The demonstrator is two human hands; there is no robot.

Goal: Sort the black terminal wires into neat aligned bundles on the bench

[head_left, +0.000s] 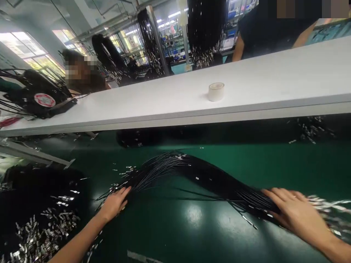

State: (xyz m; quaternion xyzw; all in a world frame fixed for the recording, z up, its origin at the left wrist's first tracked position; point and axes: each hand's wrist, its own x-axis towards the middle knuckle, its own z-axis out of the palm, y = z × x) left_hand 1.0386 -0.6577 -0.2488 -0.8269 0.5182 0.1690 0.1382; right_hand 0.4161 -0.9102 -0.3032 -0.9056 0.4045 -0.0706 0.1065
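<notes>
A thick bundle of black wires (208,173) with shiny metal ends arches across the green surface in front of me. At its left end, my left hand (113,204) is closed around the wires. My right hand (296,213) wraps over the bundle near its right end, where many silvery terminals (329,208) fan out past the wrist. Between the hands the bundle bows away from me, and a few loose wires (197,198) stray from it on the near side.
A white shelf (164,98) crosses beyond the bundle, carrying a tape roll (216,92) and a black coil with a red-and-white label (44,100). More wires with metal ends (41,226) lie at lower left. Wire bundles (207,29) hang behind; two people (270,33) are across the shelf.
</notes>
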